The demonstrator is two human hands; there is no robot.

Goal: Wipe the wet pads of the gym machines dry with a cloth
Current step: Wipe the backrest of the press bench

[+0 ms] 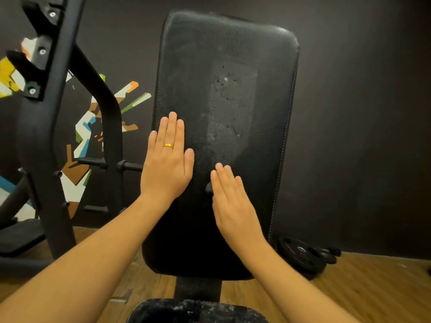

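One tall black leatherette back pad (224,113) stands upright ahead, a pale smeared patch (231,117) down its middle, above a scuffed black seat pad (198,311). Both hands lie flat on it, each grip open and empty: left hand (166,164) by the left edge, right hand (233,203) lower, central. No cloth shows; fetch one first, I judge, then wipe in overlapping strokes from the top down.

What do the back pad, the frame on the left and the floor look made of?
Back pad: black grained vinyl or leather, likely; pebbled surface, stitched edge seam. Frame: matt black painted metal, probably; bolted. Floor: wood-look boards, grain visible.
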